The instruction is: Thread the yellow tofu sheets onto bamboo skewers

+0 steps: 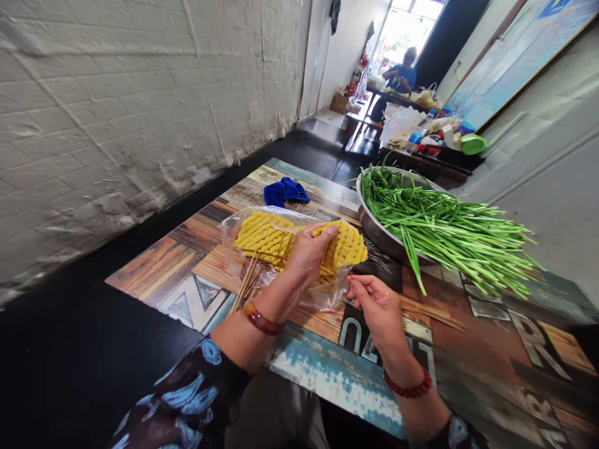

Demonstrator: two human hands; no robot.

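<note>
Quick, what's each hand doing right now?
Left hand: closed, holding a yellow scored piece.
Right hand: closed in a pinch near that piece; what it holds cannot be told.

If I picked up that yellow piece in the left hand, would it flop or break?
The yellow piece probably bends a bit, because it looks thin. It might tear along those rows of little marks, which look like cuts. It's likely light, since the left hand grips it near one edge.

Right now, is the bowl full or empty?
Full: the bowl has greens heaped above its rim, their ends jutting well past the edge. How far down they reach is hidden.
</note>
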